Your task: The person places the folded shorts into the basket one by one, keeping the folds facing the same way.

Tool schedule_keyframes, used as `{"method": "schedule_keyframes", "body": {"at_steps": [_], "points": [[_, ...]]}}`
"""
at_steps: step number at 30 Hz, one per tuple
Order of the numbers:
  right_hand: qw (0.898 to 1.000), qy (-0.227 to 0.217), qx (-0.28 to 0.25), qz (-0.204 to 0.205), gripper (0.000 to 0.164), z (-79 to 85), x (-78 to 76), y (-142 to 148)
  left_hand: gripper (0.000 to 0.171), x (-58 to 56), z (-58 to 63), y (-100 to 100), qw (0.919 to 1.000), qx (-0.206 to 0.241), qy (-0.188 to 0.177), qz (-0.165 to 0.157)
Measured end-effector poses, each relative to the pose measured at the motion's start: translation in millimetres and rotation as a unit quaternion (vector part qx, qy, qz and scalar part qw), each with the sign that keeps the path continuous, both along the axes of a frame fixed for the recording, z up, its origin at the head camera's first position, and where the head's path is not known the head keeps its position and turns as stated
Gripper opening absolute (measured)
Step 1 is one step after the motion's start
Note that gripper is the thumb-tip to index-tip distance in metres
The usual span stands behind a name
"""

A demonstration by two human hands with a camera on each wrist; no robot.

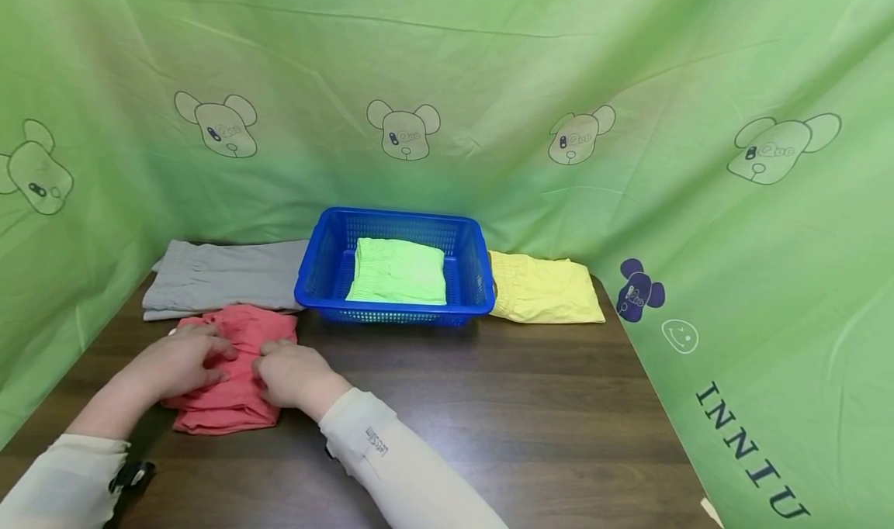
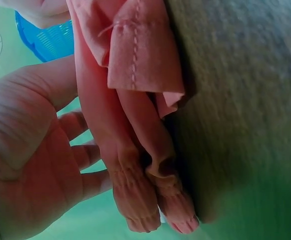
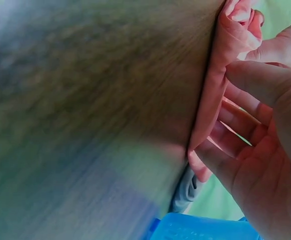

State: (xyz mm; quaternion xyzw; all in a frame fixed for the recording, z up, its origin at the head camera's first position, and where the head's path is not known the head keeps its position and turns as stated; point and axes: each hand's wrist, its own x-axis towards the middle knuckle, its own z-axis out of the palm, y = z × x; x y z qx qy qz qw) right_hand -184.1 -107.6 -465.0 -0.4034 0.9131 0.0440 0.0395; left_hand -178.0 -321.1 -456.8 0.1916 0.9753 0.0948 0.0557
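Surface [image 1: 531, 413]: carries the red garment at its left side
Red garment [image 1: 241, 370]: long axis running away from the person, between both hands
Left hand [image 1: 174, 364], right hand [image 1: 293, 375]: apart, equally near, fingers relaxed on cloth, unclamped

Head view reads bright and mostly sharp to me, soft light, source out of frame. I get a pale glare patch on the table [image 1: 489, 416] and a dark shadow by the left forearm [image 1: 112, 409]. Both wrist feeds look dimmer, murkier. Tabletop grain smears to blur in each; right one adds hazy blue and green reflections. Left one: stitching on the red cloth [image 2: 148, 57] legible, folds dark
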Motion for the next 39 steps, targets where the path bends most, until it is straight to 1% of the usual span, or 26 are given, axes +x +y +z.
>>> {"method": "schedule_keyframes", "body": {"at_steps": [4, 14, 27, 34, 39], "points": [[1.0, -0.002, -0.001, -0.001, 0.012, -0.3, 1.7, 2.0, 0.027, 0.6, -0.5, 2.1, 1.0, 0.0, 0.001, -0.001], [1.0, 0.008, -0.005, -0.003, 0.01, 0.0, 4.3, 8.8, 0.024, 0.7, -5.4, 7.4, 0.9997, -0.003, 0.022, -0.008], [1.0, 0.006, -0.02, 0.005, 0.01, 0.5, 5.0, 21.8, 0.023, 4.1, -2.4, 18.8, 0.9992, -0.001, 0.031, -0.027], [1.0, -0.002, -0.025, 0.01, 0.012, 0.6, 3.2, 28.2, 0.024, 4.8, -2.7, 21.9, 0.999, -0.006, 0.035, -0.026], [0.999, 0.0, -0.03, 0.021, 0.014, 1.5, 3.2, 34.6, 0.023, 4.9, -3.3, 26.6, 0.9985, -0.01, 0.041, -0.034]]}}
